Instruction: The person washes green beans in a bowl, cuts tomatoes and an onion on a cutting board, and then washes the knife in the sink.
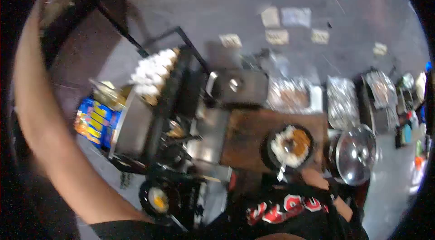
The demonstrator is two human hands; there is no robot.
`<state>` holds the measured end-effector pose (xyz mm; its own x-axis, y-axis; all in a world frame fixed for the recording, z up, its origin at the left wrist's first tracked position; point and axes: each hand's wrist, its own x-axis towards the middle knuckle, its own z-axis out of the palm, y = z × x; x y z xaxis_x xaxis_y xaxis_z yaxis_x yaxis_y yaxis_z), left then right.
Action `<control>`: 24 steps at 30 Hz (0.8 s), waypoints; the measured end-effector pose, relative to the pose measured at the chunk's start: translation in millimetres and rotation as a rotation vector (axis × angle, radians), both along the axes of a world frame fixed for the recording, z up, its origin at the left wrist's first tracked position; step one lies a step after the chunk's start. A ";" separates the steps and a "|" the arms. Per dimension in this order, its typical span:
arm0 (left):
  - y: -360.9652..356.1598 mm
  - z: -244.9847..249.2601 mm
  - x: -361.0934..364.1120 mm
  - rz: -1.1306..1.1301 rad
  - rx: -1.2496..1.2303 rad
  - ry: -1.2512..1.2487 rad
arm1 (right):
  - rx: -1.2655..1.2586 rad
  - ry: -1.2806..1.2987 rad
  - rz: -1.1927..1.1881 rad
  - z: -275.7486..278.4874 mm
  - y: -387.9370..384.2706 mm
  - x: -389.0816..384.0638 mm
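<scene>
A black bowl (267, 150) of white rice (279, 149) and brown curry (301, 143) rests on a wooden board (244, 138), a spoon (281, 172) leaning over its near edge. My right hand (314, 179) is closed at the bowl's near right rim; its fingers are partly hidden. Across the left side my left arm stretches to the upper left, where my left hand (40, 11) is smeared at the edge of view, its fingers and anything held unclear. A small pan (144, 194) with an egg (158, 200) sits at the lower left.
White eggs (154, 71) stand in a carton behind a metal container (133, 124), beside a blue and yellow packet (96, 120). A lidded metal tray (244, 88) and foil-covered trays (342, 99) line the back. A pot with a glass lid (355, 155) is right of the board.
</scene>
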<state>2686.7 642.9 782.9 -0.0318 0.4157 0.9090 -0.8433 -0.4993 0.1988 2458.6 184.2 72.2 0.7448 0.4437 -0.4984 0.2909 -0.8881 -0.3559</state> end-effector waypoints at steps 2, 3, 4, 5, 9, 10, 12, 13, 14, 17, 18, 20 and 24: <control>-34.8 -40.5 -23.3 0.017 0.087 -0.011 | 0.235 0.019 -0.038 47.0 6.1 1.4; -52.8 -57.6 -34.8 0.008 0.126 -0.021 | 0.313 0.032 -0.108 77.8 8.6 1.7; -70.3 -75.0 -49.8 -0.011 0.169 -0.029 | 0.381 0.008 -0.104 65.0 3.5 -1.7; -87.8 -93.1 -64.3 -0.030 0.209 -0.041 | 0.333 0.033 -0.073 55.6 -2.1 -2.6; -150.2 -169.6 -125.6 -0.126 0.319 -0.052 | 0.556 0.095 -0.123 73.2 -10.0 -11.2; -167.4 -189.0 -140.1 -0.151 0.346 -0.046 | 0.602 0.153 -0.118 80.1 -15.3 -13.6; -202.0 -226.8 -172.6 -0.216 0.386 -0.051 | 0.635 0.207 -0.087 88.8 -35.7 -21.3; -217.3 -242.2 -185.8 -0.252 0.406 -0.046 | 0.678 0.274 -0.082 90.6 -44.9 -24.8; -232.7 -257.6 -197.3 -0.282 0.428 -0.041 | 0.715 0.353 -0.060 92.6 -53.4 -27.6; -260.7 -302.5 -230.1 -0.373 0.483 -0.010 | 0.794 0.418 -0.068 97.9 -85.2 -40.8; -264.2 -320.2 -240.8 -0.418 0.505 0.007 | 0.774 0.481 -0.098 103.9 -96.3 -44.8; -280.2 -369.5 -267.1 -0.658 0.134 0.140 | 0.722 0.564 -0.029 115.5 -115.7 -49.4; -330.3 -449.5 -337.7 -0.867 -0.784 0.263 | 0.787 0.668 -0.047 118.9 -131.0 -62.0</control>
<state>2349.0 312.6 333.4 0.6816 0.6504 0.3352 -0.7269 0.5496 0.4117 2396.7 53.2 191.1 0.4479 0.8006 -0.3981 -0.2088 -0.3393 -0.9172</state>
